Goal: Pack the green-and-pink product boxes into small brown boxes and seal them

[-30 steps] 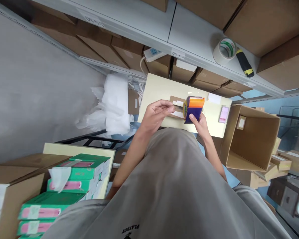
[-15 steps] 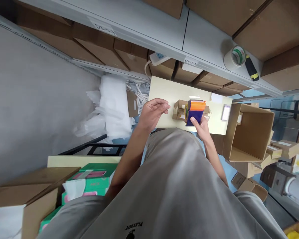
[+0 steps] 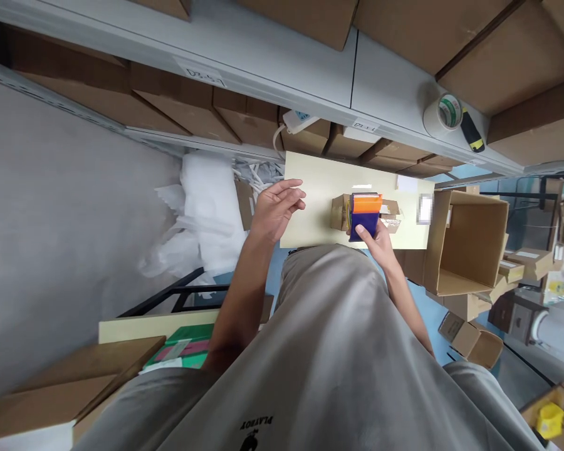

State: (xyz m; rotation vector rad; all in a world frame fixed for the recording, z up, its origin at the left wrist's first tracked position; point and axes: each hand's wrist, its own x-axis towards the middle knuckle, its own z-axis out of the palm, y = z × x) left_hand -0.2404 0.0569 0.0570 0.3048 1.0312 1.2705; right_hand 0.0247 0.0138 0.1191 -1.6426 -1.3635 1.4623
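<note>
"Surface?"
"Cream tabletop (image 3: 317, 216) before grey shelving (image 3: 282, 78); open box (image 3: 472, 241) rightward."
"In the way?"
"Tape dispenser (image 3: 365, 219), clamped in the right hand (image 3: 380, 242), hides part of a small carton (image 3: 339, 214); contact is hard to tell."
"Room?"
"Tabletop stretches from carton to left edge, where the left hand (image 3: 273, 213) hangs, fingers loosely apart."

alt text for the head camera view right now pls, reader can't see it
A person's right hand holds a blue-and-orange tape dispenser, partly hiding a small cardboard box on a pale table. The left hand is raised at the table's left end, holding nothing visible. An open carton stands to the right; a tape roll sits on the shelf above.
</note>
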